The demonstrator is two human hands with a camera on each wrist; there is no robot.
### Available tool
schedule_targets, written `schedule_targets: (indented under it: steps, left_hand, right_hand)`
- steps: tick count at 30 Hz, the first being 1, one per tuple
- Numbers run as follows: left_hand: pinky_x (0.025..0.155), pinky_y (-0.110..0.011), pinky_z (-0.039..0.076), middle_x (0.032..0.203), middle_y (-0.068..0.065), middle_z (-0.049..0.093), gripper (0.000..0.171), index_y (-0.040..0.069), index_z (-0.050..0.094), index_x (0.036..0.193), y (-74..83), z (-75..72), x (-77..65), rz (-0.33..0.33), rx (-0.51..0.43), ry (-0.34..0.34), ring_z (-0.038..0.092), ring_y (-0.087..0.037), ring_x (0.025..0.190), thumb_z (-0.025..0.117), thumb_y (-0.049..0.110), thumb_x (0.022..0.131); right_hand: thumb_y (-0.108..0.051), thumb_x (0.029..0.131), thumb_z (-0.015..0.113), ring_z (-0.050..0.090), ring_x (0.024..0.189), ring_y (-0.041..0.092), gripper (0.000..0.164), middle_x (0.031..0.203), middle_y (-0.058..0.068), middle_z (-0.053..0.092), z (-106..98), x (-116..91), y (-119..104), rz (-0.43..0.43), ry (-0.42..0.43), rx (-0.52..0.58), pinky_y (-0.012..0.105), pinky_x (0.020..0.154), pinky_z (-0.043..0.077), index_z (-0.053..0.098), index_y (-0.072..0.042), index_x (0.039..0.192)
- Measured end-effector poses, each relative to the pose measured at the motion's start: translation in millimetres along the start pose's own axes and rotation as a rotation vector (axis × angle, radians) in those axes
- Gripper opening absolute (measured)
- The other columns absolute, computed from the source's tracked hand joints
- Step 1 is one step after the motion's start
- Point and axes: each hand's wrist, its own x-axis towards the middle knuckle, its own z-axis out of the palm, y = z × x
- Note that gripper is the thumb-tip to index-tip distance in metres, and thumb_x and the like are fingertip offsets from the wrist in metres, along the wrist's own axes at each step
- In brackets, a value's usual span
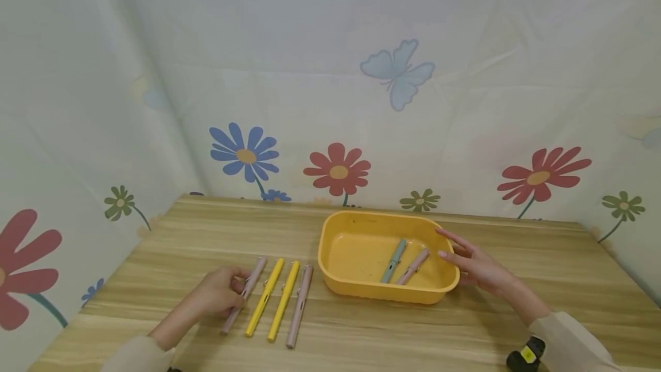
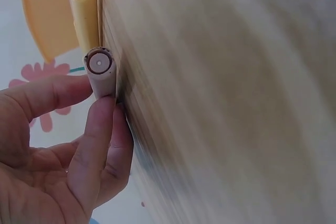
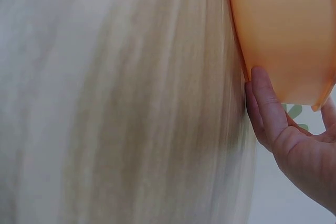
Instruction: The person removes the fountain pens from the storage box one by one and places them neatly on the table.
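Observation:
My left hand (image 1: 222,291) pinches a mauve pen (image 1: 230,321), leftmost in a row on the wooden table; in the left wrist view, thumb and fingertips sit either side of its barrel (image 2: 103,83). To its right lie a yellow pen (image 1: 264,307), another yellow pen (image 1: 283,303) and a second mauve pen (image 1: 298,314), side by side. At the right end of a yellow plastic basin (image 1: 330,283), my right hand (image 1: 482,268) holds the rim, some fingers against the outer wall (image 3: 286,40). A green pen (image 1: 395,260) and a mauve pen (image 1: 413,267) lie inside.
The wooden table (image 1: 403,337) runs back to a white cloth backdrop (image 1: 289,33) printed with flowers and a butterfly. A black strap with a yellow mark (image 1: 527,355) is at the right sleeve.

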Motion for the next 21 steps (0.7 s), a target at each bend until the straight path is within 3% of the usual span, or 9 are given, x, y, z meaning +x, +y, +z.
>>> schedule_targets:
  steps: [14, 21]
  left_hand:
    - [0.053, -0.030, 0.053, 0.085, -0.008, 0.058, 0.053, -0.006, 0.054, 0.116, -1.7, -4.3, -5.8, -0.001, -0.039, 0.015, 0.057, -0.018, 0.068, 0.070, -0.006, 0.065]
    - [0.059, -0.029, 0.052, 0.086, -0.008, 0.059, 0.055, -0.007, 0.052, 0.119, 2.6, -13.0, -9.4, 0.064, 0.000, 0.026, 0.057, -0.017, 0.071, 0.070, 0.001, 0.068]
  right_hand:
    - [-0.026, 0.092, 0.052, 0.036, 0.122, 0.046, 0.067, 0.147, 0.030, 0.003, 0.9, -0.1, -0.7, 0.002, 0.005, -0.004, 0.048, 0.083, 0.049, 0.014, -0.015, 0.146]
    - [-0.027, 0.092, 0.053, 0.038, 0.121, 0.045, 0.068, 0.146, 0.031, 0.003, 0.4, 0.2, -0.7, 0.006, 0.010, -0.004, 0.048, 0.083, 0.049, 0.014, -0.015, 0.146]
